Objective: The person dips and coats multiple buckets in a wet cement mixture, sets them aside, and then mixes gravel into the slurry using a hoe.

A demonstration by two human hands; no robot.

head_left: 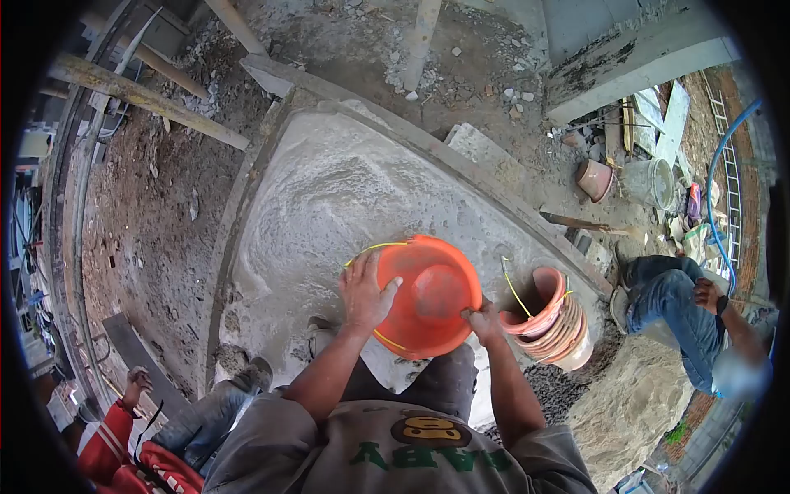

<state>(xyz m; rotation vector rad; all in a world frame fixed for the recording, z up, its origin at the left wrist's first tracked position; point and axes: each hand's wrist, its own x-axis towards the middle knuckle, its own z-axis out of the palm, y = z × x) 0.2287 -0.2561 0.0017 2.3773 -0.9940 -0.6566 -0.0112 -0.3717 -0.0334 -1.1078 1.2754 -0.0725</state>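
Observation:
An orange bucket [428, 292] with a yellow handle is in front of my body, its open mouth turned up toward me and only dusty residue visible inside. My left hand [368, 290] grips its left rim, the thumb toward the inside. On the lower right rim, my right hand [484, 319] is closed, with the thumb over the edge. Below and around the bucket spreads a pale grey layer of wet-looking cement mix [329, 193]. Just right of my right hand lies a tilted stack of several nested orange buckets [564, 333], coated with cement.
Boards [469, 198] border the grey mix. One person in jeans [679, 309] is at the right; another in a red sleeve [107, 445] is at lower left. A sand heap [634, 412], dark gravel [580, 370], wooden props [148, 99] and a blue hose [724, 148] surround me.

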